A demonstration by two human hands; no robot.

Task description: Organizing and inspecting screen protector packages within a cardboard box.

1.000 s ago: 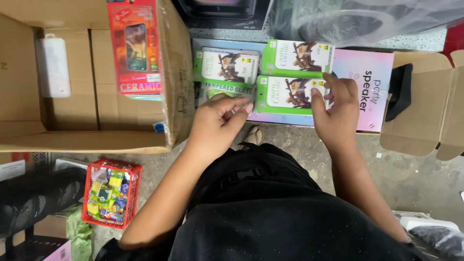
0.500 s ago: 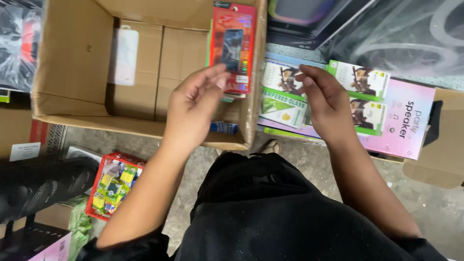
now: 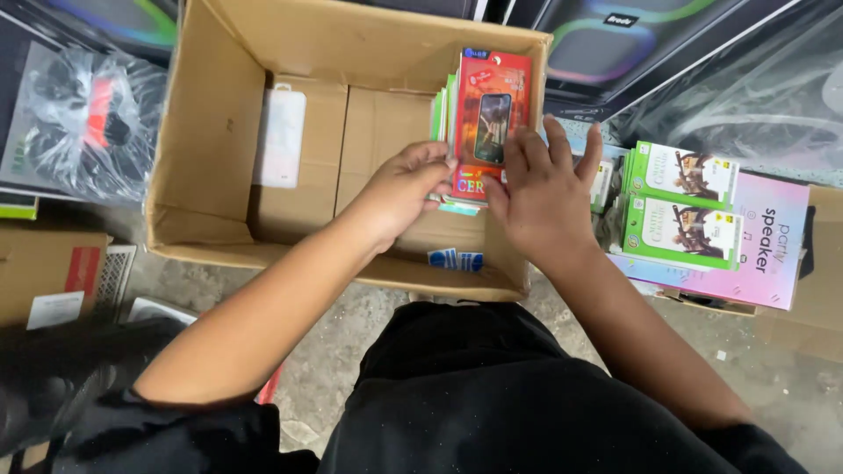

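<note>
An open brown cardboard box (image 3: 211, 132) lies in front of me on the floor. Against its right inner wall stands a stack of flat packets, the front one a red packet (image 3: 492, 110) with a phone picture. My left hand (image 3: 404, 189) grips the stack's left edge from inside the box. My right hand (image 3: 544, 193) presses on the red packet's lower right side, fingers spread over the box wall. A white packet (image 3: 281, 136) lies flat on the box bottom at the left.
Green and white packets (image 3: 680, 206) sit stacked on a pink box (image 3: 777, 254) to the right. Dark boxes wrapped in plastic (image 3: 702, 79) line the back. A plastic-bagged item (image 3: 79, 123) and a small carton (image 3: 53, 272) are at the left.
My view has swung left from the green packets to the cardboard box. Both hands have moved into the box and now hold the stack of packets against its right wall.
</note>
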